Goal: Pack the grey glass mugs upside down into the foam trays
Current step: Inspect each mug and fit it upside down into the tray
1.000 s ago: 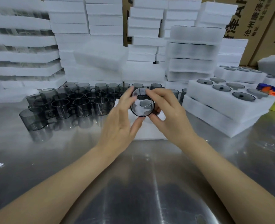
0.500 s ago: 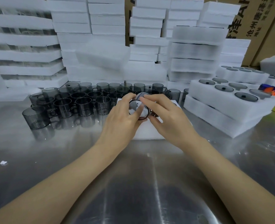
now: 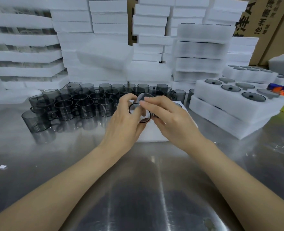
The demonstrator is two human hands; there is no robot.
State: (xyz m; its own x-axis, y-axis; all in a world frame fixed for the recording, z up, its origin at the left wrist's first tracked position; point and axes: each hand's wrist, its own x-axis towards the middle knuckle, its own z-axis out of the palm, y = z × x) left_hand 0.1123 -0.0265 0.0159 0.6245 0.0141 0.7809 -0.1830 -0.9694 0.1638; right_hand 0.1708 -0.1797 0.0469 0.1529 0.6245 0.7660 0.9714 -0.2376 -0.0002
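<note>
**Mug in both hands above the tray: a slip or a knock is the risk**

The grey glass mug (image 3: 144,120) is at the centre of the frame, lifted clear of the desk (image 3: 138,189) and lying on its side, with its dark round rim facing the camera. The left hand (image 3: 123,120) and right hand (image 3: 173,120) both hold it. Their fingers (image 3: 154,100) are curled round the wall and pinch near the rim. The handle is hidden, probably behind the right palm.

The glass is smooth, thin-looking and see-through, so a loose pinch during the turn to mouth-down could let it slip onto the steel. It must also meet its hole squarely. The white foam tray (image 3: 154,134) lies just under the hands, mostly covered by them, and a tilted rim could catch the foam edge.

The loose mugs (image 3: 84,107) stand packed together left of centre, close to the left hand, where a wide wrist swing might knock one over. The filled tray (image 3: 234,104) at the right is well apart.
</note>
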